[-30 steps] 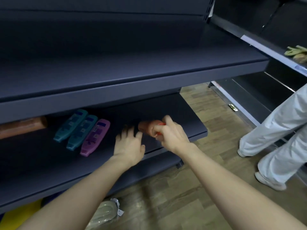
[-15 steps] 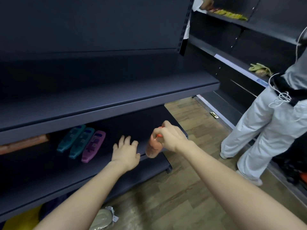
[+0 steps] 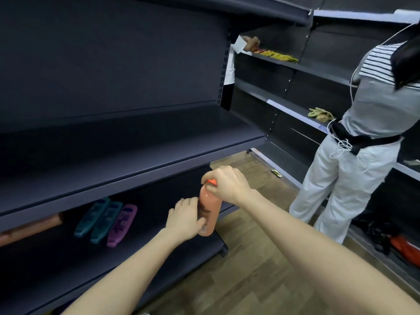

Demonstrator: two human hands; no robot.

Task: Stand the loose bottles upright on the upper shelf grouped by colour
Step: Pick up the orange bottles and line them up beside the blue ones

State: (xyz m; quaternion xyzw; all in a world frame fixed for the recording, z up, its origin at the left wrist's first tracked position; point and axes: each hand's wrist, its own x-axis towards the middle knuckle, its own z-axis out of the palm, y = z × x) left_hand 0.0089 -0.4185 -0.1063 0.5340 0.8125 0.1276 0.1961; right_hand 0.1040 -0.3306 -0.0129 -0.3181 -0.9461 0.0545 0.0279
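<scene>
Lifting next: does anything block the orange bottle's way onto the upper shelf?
Nothing visible does. The orange plastic bottle, right hand gripping its cap and left hand on its body, hangs below the dark metal upper shelf; it must clear the front lip.

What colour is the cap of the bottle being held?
Bright red-orange cap, above the paler orange bottle; head view, under the right hand.

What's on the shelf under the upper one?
Two teal bottles and a purple bottle lie flat, side by side; leftward an orange-brown item, partly covered by the upper shelf.
</scene>
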